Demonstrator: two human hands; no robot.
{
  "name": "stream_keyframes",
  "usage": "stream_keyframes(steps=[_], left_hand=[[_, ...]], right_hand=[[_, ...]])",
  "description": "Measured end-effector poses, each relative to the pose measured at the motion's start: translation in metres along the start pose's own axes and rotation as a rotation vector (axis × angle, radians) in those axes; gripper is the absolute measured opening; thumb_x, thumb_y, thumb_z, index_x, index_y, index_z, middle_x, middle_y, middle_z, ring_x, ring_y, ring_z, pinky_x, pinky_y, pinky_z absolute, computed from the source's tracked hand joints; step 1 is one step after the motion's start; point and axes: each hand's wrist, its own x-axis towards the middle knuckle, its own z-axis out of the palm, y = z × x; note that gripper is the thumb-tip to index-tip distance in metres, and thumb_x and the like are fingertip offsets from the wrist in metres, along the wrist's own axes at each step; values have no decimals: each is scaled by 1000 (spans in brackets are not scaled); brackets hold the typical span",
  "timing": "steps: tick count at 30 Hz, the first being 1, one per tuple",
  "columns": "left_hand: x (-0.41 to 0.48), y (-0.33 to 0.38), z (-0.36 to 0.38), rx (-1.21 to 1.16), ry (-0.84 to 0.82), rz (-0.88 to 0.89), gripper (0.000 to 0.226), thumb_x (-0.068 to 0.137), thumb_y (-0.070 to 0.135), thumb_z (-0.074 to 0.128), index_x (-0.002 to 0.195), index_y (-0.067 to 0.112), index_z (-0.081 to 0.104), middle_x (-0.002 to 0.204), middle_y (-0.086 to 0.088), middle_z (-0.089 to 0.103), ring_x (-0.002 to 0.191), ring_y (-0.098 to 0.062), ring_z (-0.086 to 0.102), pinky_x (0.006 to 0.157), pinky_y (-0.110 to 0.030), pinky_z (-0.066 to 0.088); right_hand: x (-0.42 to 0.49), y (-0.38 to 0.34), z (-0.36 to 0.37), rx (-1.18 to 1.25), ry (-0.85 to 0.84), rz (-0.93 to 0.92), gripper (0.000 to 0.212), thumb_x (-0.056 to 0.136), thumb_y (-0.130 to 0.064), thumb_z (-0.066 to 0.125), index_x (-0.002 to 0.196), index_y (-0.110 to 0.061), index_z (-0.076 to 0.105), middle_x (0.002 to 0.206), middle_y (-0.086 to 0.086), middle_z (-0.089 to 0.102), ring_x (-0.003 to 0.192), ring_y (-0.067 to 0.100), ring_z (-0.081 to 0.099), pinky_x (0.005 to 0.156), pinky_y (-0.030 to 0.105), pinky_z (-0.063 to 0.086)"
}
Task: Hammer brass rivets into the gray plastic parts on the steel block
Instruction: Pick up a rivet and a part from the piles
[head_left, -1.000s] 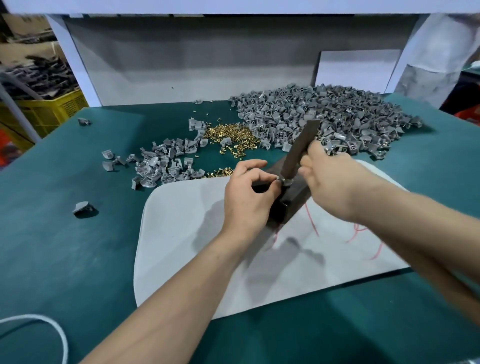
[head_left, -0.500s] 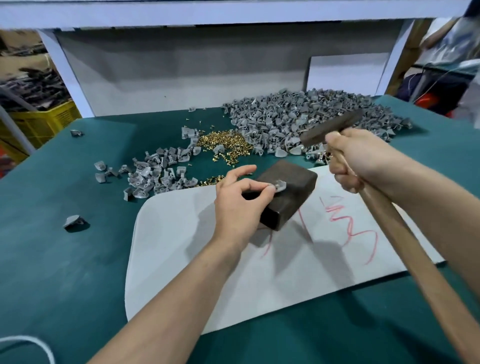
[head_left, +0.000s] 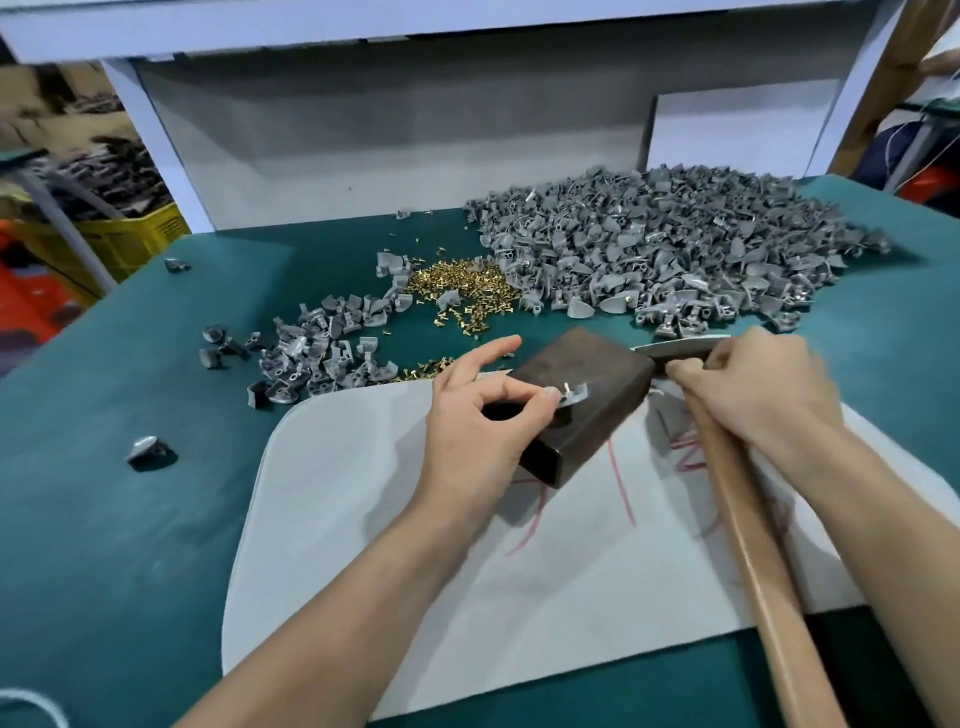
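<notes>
Steel block (head_left: 597, 364) sits on the white mat (head_left: 363, 519) on the table (head_left: 130, 519). Left hand (head_left: 478, 415) — grip pinching — holds a gray plastic part (head_left: 575, 394) on the block's top, a rivet (head_left: 567, 387) apparently upright in it. Right hand (head_left: 753, 384) grips the hammer (head_left: 753, 545) handle; its blurred head shows just beside the block.

Bare white mat (head_left: 363, 519) lies open on the near side of the steel block (head_left: 587, 379). Behind it, heaps of gray parts (head_left: 649, 249) and brass rivets (head_left: 462, 291) block the way.
</notes>
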Motion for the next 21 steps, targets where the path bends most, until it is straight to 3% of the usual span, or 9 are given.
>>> stream_keyframes(steps=[4,10,15,17,18,19,21], left_hand=[[-1,1,0,15,-3,25,19,79,20,75,62,27,72,120,29,56,123,4,39,97,-12,27],[-5,4,0,10,-25,19,18,79,16,74,63,26,73,120,27,56,125,-3,43,104,-29,32],[17,48,17,52,-40,67,22,82,22,72,63,31,70,113,23,60,113,3,51,92,-11,32],[47,76,33,-109,-58,17,13,89,27,66,79,25,76,99,16,64,87,14,55,73,-1,38],[68,88,40,-114,-62,-19,18,93,30,60,92,22,76,92,13,63,77,12,53,66,-3,39],[87,97,44,-60,-86,-36,25,97,33,53,106,20,72,91,10,62,75,6,52,67,-9,41],[122,100,38,111,-149,-24,33,101,29,46,127,15,60,110,4,64,86,-2,56,82,-17,43]], right_hand=[[-3,1,1,-40,-33,-26,35,80,-44,62,73,-11,66,58,4,36,67,29,41,61,31,33],[-2,3,6,-28,-65,-14,33,84,-45,56,78,-13,64,70,8,42,72,30,41,64,31,33],[-1,3,11,-35,-64,-31,39,87,-47,50,80,-12,65,87,14,61,83,34,55,65,31,35],[-1,4,12,-19,-60,-38,40,88,-49,50,78,-12,64,90,14,63,83,33,54,66,31,35],[-1,5,13,-11,-54,-46,40,88,-48,49,78,-12,63,90,14,63,80,32,52,66,31,35],[-1,6,13,-7,-47,-52,40,88,-47,49,77,-12,64,89,14,63,78,32,51,65,31,35],[-2,7,13,-18,-34,-54,41,87,-49,48,78,-13,65,89,14,64,81,33,55,65,31,35]])
